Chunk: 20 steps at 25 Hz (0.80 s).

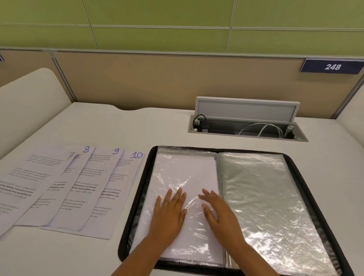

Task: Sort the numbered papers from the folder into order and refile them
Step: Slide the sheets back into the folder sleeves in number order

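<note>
Both the left hand [169, 213] and right hand [220, 213] lay flat, grip open and holding nothing, smoothing a filled sleeve [178, 179] in the open zip folder [317, 196], so refiling seemed underway, with sheet 7 [26, 186] from the fanned papers on the surface [134, 127] apparently next.

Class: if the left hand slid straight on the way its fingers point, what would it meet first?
Probably the black zip border at the open folder's far edge; the left hand first crosses only the clear plastic sleeve.

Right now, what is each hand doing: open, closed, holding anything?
Left hand: open, fingers straight, flat on the plastic sleeve of the folder.
Right hand: open, fingers spread, resting on the same sleeve; holding nothing.
</note>
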### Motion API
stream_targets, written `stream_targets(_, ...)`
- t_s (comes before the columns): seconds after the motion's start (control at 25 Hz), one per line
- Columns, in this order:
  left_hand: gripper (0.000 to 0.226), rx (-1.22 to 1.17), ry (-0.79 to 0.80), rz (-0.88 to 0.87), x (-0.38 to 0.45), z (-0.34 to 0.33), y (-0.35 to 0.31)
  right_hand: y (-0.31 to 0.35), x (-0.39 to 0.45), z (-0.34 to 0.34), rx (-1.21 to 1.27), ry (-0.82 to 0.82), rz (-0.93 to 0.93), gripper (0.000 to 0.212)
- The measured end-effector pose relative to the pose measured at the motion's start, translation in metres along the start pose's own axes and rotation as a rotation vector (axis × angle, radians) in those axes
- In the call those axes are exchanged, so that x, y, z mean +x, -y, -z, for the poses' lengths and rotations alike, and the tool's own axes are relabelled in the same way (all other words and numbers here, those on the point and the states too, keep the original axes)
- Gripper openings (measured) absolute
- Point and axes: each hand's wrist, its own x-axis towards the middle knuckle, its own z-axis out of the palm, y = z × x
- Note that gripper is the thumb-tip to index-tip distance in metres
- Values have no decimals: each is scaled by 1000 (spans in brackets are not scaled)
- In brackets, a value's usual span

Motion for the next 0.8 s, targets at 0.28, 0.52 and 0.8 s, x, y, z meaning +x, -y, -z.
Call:
stream_targets(0.28,53,70,-20,-54,-1,8,16,-29,1,-24,-532,74,33,54)
stream_targets(0.52,57,187,-10,-6,6,31,60,-36,1,-28,-554,49,51,62)
stream_targets(0.8,46,319,-296,212,-8,73,162,-35,2,-28,-520,49,49,67)
